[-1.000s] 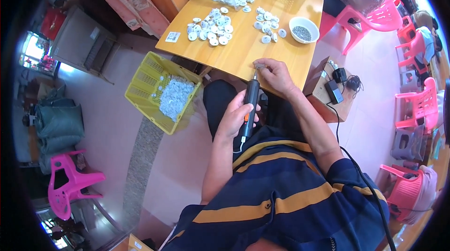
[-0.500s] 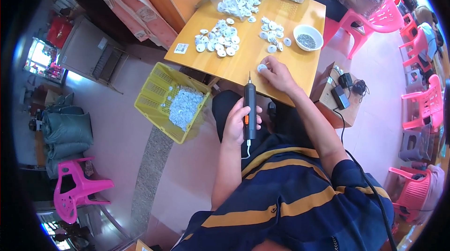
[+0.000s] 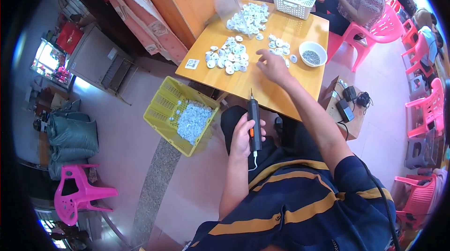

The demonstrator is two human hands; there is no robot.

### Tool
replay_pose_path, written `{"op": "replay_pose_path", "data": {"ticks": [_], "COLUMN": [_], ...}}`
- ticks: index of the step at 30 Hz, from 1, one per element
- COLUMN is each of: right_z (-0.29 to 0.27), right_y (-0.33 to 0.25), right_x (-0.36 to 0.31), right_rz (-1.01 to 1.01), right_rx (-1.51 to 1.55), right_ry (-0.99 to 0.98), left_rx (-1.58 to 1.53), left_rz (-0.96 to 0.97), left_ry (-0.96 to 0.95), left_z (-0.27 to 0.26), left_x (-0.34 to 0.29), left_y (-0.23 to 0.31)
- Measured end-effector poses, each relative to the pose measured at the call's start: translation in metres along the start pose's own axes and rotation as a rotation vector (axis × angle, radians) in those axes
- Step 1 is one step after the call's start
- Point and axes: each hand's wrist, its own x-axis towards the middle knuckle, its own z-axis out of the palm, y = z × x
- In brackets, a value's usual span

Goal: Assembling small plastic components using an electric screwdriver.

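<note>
— Your left hand (image 3: 242,134) wraps a black cylindrical plastic screwdriver (image 3: 253,116); your right hand (image 3: 274,68), half-curled (hold unclear), is beside white round plastic discs (image 3: 279,43) on the brown wooden desk (image 3: 262,92).
— Brush them and they could scatter.

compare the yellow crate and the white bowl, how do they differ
The yellow crate is clearly larger than the white bowl. The crate is boxy with perforated walls; the bowl is round and solid-walled. The crate sits off the table, beside its left side, while the bowl rests on it. The crate holds pale pieces; the bowl holds tiny silvery ones. Both are open-topped.
</note>
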Motion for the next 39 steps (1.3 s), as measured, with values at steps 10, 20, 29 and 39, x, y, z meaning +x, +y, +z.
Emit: {"op": "replay_pose_path", "data": {"ticks": [10,20,29,39], "right_z": [-0.118,-0.119,-0.119,-0.116], "right_y": [0.086,0.114,0.100,0.119], "right_x": [0.022,0.028,0.026,0.027], "right_rz": [0.293,0.468,0.420,0.328], "right_rx": [-0.395,-0.619,-0.606,-0.510], "right_ry": [0.056,-0.195,-0.259,-0.219], "left_rx": [-0.005,0.006,0.006,0.012], "left_rz": [-0.022,-0.031,-0.025,-0.013], "left_ry": [-0.019,-0.017,-0.007,-0.023], "left_z": [0.005,0.008,0.006,0.007], "left_x": [0.000,0.000,-0.002,-0.003], "left_y": [0.002,-0.001,-0.001,0.000]}}
